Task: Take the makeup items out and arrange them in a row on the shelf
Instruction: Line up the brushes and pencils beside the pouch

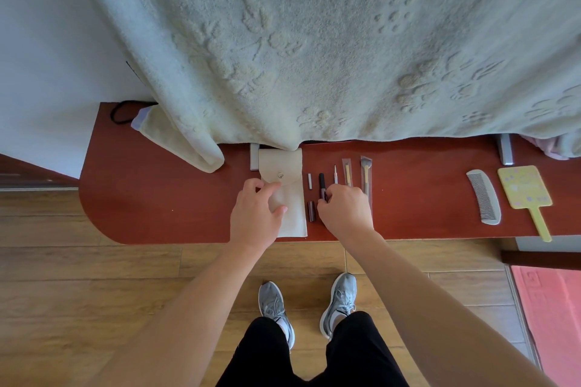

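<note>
A cream fabric pouch (290, 166) with a snap flap lies flat on the red-brown shelf (157, 198). My left hand (254, 217) rests on it, thumb and fingers pinching its fabric. Right of the pouch lie a small silver tube (309, 181), a dark short tube (311, 210), a black pen-like stick (322, 185), a thin white stick (335, 174) and two wrapped brushes (348, 174) (366, 177), roughly side by side. My right hand (344, 214) is over the lower ends of these, fingertips pinching the black stick's lower end.
A pale green towel (314, 41) hangs over the back of the shelf. A grey comb (484, 196) and a yellow hand mirror (526, 190) lie at the right. A black hair tie (121, 113) sits at the back left. Wooden floor and my shoes are below.
</note>
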Action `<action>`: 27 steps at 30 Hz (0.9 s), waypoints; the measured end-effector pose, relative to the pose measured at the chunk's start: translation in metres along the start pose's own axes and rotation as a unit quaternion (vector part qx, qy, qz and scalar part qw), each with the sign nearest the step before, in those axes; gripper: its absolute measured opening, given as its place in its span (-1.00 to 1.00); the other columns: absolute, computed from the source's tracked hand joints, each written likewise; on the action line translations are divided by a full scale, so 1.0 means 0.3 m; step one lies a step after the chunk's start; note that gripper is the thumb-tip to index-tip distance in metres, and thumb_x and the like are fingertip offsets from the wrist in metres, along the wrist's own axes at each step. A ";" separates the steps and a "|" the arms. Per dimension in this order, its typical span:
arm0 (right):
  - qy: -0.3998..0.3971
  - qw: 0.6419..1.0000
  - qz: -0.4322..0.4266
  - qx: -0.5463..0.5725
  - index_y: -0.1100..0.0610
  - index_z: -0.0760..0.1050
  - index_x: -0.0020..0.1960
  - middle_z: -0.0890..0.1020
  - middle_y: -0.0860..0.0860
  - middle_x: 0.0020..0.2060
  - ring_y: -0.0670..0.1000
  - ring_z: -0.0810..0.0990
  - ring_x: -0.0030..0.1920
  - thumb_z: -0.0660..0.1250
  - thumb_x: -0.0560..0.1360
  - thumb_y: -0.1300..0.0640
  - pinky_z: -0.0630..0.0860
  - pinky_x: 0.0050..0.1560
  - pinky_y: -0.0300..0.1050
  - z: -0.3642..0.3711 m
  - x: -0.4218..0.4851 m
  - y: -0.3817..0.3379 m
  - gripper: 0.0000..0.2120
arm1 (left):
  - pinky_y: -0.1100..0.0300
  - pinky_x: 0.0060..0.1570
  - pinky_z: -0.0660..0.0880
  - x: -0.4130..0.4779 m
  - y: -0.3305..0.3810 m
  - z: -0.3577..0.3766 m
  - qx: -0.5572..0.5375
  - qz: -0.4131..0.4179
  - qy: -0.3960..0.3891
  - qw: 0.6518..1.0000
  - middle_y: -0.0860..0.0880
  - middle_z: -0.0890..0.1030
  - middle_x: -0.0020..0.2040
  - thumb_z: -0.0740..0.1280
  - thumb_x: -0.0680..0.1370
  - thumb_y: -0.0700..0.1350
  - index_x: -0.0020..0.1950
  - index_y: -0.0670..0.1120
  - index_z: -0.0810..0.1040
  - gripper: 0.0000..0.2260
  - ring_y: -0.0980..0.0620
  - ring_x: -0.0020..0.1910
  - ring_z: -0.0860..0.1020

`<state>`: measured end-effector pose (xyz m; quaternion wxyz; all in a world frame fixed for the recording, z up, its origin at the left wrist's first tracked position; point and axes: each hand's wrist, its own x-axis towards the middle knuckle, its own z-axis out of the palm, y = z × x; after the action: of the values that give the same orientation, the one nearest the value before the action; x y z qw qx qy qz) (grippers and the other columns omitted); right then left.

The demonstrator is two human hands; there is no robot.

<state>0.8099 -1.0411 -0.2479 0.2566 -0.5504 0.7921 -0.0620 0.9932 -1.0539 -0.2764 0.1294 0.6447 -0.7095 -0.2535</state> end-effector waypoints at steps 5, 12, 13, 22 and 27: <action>0.012 1.000 0.011 0.010 0.13 0.57 -0.24 0.55 -0.03 -0.41 -0.05 0.51 -0.40 0.29 0.53 0.10 0.33 -0.45 -0.27 -0.012 0.000 0.019 -0.79 | 0.25 -0.12 0.46 -0.010 0.001 -0.018 -0.007 -0.013 0.015 1.000 0.03 0.46 0.21 0.48 0.48 0.02 0.32 0.02 0.54 -0.58 0.03 0.13 0.50; 0.014 0.999 0.029 0.004 0.15 0.61 -0.15 0.62 0.00 -0.35 -0.04 0.57 -0.37 0.28 0.53 0.11 0.52 -0.31 -0.22 -0.059 -0.005 0.055 -0.82 | 0.25 -0.14 0.44 -0.001 0.019 -0.042 -0.010 -0.006 0.039 0.999 0.02 0.47 0.16 0.47 0.47 0.00 0.30 0.02 0.56 -0.60 0.03 0.13 0.48; 0.015 0.999 0.029 0.007 0.15 0.62 -0.13 0.59 -0.02 -0.36 -0.08 0.53 -0.39 0.29 0.53 0.12 0.45 -0.36 -0.26 -0.066 -0.009 0.058 -0.83 | 0.25 -0.14 0.44 0.000 0.025 -0.045 -0.008 -0.004 0.039 0.999 0.02 0.48 0.16 0.47 0.47 0.00 0.31 0.02 0.56 -0.59 0.02 0.13 0.48; 0.058 0.998 0.020 0.018 0.15 0.58 0.09 0.62 0.03 -0.07 0.04 0.59 -0.14 0.32 0.52 0.08 0.57 -0.17 -0.12 -0.115 -0.049 0.103 -0.79 | 0.09 0.16 0.45 0.010 0.080 -0.077 0.013 0.029 0.029 0.999 -0.04 0.51 0.21 0.45 0.48 0.05 0.32 -0.03 0.52 -0.56 -0.07 0.19 0.45; 0.063 0.998 0.014 0.021 0.13 0.50 0.32 0.60 0.05 0.12 0.08 0.57 0.08 0.31 0.53 0.02 0.51 0.02 -0.08 -0.172 -0.091 0.156 -0.61 | 0.01 0.22 0.44 0.010 0.136 -0.094 0.016 0.056 0.003 0.998 -0.06 0.49 0.26 0.43 0.50 0.02 0.35 -0.08 0.48 -0.54 -0.11 0.24 0.44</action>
<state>0.7532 -1.0080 -0.2120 0.2186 -0.5289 0.8127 -0.1098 0.9725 -1.0606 -0.2317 0.1350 0.6070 -0.7480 -0.2321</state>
